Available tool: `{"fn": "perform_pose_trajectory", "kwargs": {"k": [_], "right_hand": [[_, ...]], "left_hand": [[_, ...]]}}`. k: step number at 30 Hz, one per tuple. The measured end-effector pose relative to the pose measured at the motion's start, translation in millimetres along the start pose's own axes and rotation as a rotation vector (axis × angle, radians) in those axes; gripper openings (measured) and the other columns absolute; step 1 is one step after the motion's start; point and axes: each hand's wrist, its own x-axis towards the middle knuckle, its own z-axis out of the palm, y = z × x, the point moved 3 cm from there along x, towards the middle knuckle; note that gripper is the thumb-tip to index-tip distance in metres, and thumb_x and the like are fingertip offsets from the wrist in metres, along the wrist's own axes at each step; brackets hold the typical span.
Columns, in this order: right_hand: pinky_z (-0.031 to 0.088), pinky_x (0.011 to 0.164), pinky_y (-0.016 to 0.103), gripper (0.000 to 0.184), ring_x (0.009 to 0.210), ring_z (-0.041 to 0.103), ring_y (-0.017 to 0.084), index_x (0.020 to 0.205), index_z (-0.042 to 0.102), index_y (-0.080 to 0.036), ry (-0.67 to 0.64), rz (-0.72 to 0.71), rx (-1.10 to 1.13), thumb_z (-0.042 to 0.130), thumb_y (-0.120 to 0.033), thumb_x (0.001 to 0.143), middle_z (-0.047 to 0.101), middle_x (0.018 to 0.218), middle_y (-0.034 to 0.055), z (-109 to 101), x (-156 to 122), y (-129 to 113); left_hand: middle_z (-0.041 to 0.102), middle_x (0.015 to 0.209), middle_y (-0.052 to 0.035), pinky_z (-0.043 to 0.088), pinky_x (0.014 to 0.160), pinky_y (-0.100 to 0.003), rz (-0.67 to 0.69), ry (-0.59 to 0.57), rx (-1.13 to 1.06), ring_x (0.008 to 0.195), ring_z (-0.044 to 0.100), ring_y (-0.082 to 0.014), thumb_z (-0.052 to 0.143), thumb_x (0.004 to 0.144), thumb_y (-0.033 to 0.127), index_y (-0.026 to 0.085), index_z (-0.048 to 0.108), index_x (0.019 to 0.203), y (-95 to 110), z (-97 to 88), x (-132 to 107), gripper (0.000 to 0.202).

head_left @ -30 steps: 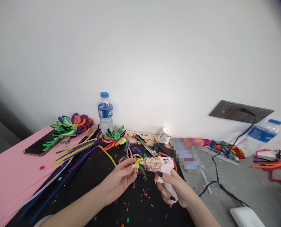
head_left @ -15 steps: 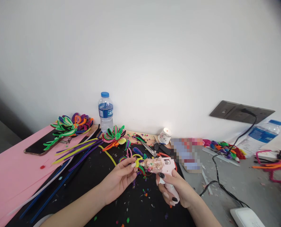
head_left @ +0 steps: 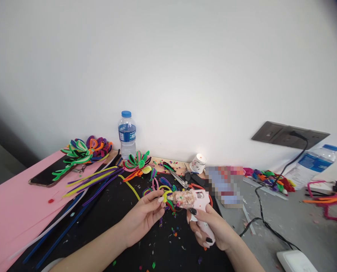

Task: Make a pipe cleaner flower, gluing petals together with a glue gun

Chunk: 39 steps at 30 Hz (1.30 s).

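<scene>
Now, yellow piece [head_left: 165, 196]: at the tip of the glue gun [head_left: 199, 199], contact unclear, pinched by the left hand's [head_left: 144, 214] fingers; looks unfinished.
Glue gun: right hand's [head_left: 220, 227] fingers wrapped round its handle.
Flower [head_left: 141, 164]: beyond the glue gun, leftward, apparently formed.
Stems [head_left: 95, 180]: left of the glue gun, loose, apparently unused.

Craft workspace: glue gun [head_left: 201, 201], pipe cleaners [head_left: 102, 175], scraps [head_left: 153, 265].

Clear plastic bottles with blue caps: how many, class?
2: one clear plastic bottle with a blue cap left of centre, by the white wall; another at right, near the dark grey socket plate.
</scene>
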Motion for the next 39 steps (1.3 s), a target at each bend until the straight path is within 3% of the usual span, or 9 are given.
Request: {"fn": "perform_pose_trajectory", "kwargs": {"k": [30,35,39], "right_hand": [[0.029,0.027,0.014,0.025,0.027,0.028,0.001,0.077,0.051,-0.014,0.065,-0.018,-0.096,0.058,-0.038,0.077,0.051,0.044,-0.0049,-3.7,-3.9,-8.0],[0.028,0.030,0.016,0.025,0.030,0.029,0.003,0.080,0.052,-0.016,0.203,-0.148,-0.166,0.058,-0.040,0.076,0.050,0.048,-0.0050,-10.1,-13.2,-29.2],[0.034,0.040,0.021,0.023,0.039,0.037,0.008,0.070,0.053,-0.016,0.484,-0.275,-0.410,0.054,-0.038,0.077,0.049,0.050,-0.0035,-24.6,-19.5,-49.1]], "left_hand": [[0.064,0.063,-0.0042,0.054,0.061,-0.017,0.026,-0.011,-0.010,0.060,0.064,-0.0094,0.055,0.075,-0.001,0.013,0.065,0.082,3.8,-1.2,-0.4,0.019],[0.064,0.066,-0.0041,0.054,0.063,-0.017,0.044,0.000,0.005,0.062,0.064,-0.0096,0.056,0.075,0.001,0.013,0.065,0.085,6.0,-2.8,-0.7,0.018],[0.064,0.071,-0.0043,0.055,0.064,-0.017,0.065,0.002,0.017,0.064,0.064,-0.0091,0.055,0.076,0.000,0.013,0.064,0.088,7.6,-2.1,-0.9,0.020]]}}
